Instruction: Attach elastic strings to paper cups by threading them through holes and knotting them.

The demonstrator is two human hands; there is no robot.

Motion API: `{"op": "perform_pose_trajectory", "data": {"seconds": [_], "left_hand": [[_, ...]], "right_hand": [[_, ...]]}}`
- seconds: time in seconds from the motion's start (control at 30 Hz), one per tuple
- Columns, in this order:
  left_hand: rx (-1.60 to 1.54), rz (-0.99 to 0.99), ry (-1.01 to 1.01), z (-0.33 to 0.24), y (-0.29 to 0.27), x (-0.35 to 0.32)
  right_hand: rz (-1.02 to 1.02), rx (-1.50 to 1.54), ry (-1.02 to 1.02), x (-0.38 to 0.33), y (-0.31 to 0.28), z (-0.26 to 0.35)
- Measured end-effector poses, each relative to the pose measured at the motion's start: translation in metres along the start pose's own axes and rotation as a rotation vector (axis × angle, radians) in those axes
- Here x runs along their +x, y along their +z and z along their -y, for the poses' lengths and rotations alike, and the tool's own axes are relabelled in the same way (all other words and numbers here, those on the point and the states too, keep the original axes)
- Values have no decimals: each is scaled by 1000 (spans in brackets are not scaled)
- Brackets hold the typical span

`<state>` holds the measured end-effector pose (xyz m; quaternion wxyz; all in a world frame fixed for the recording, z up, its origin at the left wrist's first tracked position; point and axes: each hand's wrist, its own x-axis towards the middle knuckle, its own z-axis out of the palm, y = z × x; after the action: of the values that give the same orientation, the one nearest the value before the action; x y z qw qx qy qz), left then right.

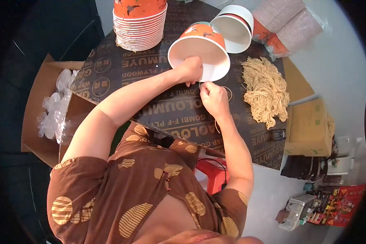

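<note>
My left hand (191, 69) grips the near rim of an orange paper bucket with a white inside (199, 51), tipped on its side on the dark plywood board (150, 81). My right hand (212, 97) pinches a thin tan string (223, 92) right beside that rim; the string loops on the board by my wrist. A pile of the same tan strings (266, 91) lies to the right of my right hand.
A tall stack of orange buckets (139, 24) stands at the back left, another bucket (235, 26) lies tipped behind the held one, and wrapped stacks (284, 24) lie at the back right. Cardboard box with clear plastic lids (53, 101) on the left. Closed box (309, 128) right. Red stool (213, 175) below.
</note>
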<state>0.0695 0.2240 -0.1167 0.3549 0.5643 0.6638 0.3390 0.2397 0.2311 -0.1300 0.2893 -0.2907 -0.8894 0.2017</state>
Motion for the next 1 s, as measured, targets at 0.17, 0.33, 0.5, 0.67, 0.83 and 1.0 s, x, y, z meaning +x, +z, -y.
{"op": "perform_pose_trajectory", "data": {"seconds": [0.17,0.33,0.5,0.67,0.83,1.0], "left_hand": [[-83,-44,-11,-1,-2,-17],[543,-215,507,-41,-4,-58],[656,-298,779,-93,-13,-61],[1148,-647,1160,-101,-25,-17],[1469,-454,841,-88,-41,3],[1314,-578,807,-73,-62,8]], "right_hand": [[-72,26,40,3,-11,1],[-114,11,124,6,-33,-11],[-7,-83,239,10,-46,-17],[45,-247,230,9,-49,-15],[-88,-153,274,10,-55,-31],[-166,151,140,13,-51,-30]]}}
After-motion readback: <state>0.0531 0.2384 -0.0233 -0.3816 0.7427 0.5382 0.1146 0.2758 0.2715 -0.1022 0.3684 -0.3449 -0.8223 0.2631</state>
